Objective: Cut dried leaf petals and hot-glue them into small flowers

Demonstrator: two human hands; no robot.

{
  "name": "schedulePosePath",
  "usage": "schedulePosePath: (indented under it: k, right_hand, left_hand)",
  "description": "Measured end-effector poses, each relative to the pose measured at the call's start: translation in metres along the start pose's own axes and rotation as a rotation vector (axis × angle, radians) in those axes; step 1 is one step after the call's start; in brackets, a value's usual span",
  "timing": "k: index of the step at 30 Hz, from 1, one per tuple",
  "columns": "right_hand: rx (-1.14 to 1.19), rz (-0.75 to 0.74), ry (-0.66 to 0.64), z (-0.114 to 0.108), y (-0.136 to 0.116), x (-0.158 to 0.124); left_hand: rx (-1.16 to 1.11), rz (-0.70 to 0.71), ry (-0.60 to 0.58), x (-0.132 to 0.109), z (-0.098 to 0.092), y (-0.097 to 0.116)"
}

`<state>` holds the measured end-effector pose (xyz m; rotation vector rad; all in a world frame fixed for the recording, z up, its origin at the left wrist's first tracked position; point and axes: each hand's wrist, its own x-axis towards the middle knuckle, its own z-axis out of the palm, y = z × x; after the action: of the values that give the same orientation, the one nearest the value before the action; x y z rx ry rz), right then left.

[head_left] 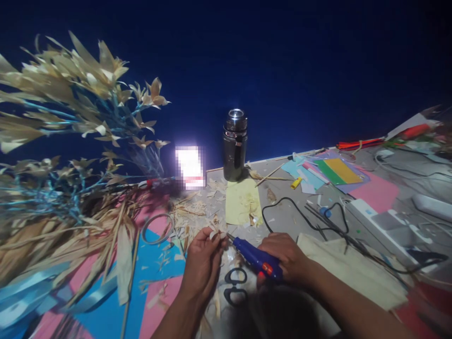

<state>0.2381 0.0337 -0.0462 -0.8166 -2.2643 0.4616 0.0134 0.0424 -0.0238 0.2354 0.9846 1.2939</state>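
Note:
My right hand [287, 256] grips a blue glue gun [252, 254] whose nozzle points left at a small dried-husk flower [216, 232]. That flower is pinched in the fingers of my left hand [203, 263], just above the table. Black scissors [235, 285] lie on the table between my wrists. The gun's black cord [300, 216] runs off to the right toward a white power strip [374, 219].
Stems with dried husk flowers [81, 94] and a pile of husks [63, 230] fill the left. A metal flask [235, 146] stands at the back, with yellow paper [243, 202] before it. Coloured paper sheets [335, 172], a tape ring [157, 229] and blue and pink sheets [155, 268] lie around.

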Motion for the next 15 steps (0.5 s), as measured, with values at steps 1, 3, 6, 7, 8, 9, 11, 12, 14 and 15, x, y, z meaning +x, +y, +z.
schedulePosePath:
  k: [1,3,6,7,8,9,11,12,14,15]
  right_hand:
    - [-0.008,0.003,-0.003,0.0006,0.0006,-0.0009]
    - [-0.033,0.012,-0.003,0.0013,0.0011,-0.002]
    - [-0.072,0.023,0.018,0.0004,0.0006,-0.0015]
    - [-0.078,0.023,0.027,-0.0002,0.0002,-0.001]
    - [-0.08,0.019,0.034,-0.0006,-0.0002,-0.0004]
    - [-0.08,0.011,0.041,-0.001,-0.0007,0.0001]
    - [-0.068,-0.006,0.045,-0.0009,-0.0015,0.0009]
    - [-0.058,-0.011,0.042,-0.0006,-0.0017,0.0011]
    - [-0.038,-0.011,0.033,0.0001,-0.0018,0.001]
    - [-0.035,-0.006,0.03,0.0004,-0.0015,0.0008]
  left_hand:
    - [0.004,0.0,-0.006,0.0002,-0.0005,-0.0001]
    - [0.005,0.0,-0.004,0.0006,-0.0017,-0.0003]
    - [-0.001,-0.005,0.004,0.0016,-0.0035,-0.0006]
    - [-0.005,-0.008,0.001,0.0019,-0.004,-0.0008]
    - [-0.009,-0.01,-0.005,0.002,-0.0043,-0.001]
    - [-0.013,-0.013,-0.012,0.0021,-0.0047,-0.0013]
    - [-0.027,-0.015,-0.014,0.0021,-0.0051,-0.0017]
    - [-0.033,-0.018,-0.011,0.0021,-0.0053,-0.0019]
    - [-0.043,-0.02,0.0,0.0021,-0.0056,-0.0021]
    - [-0.044,-0.019,0.0,0.0022,-0.0056,-0.0021]
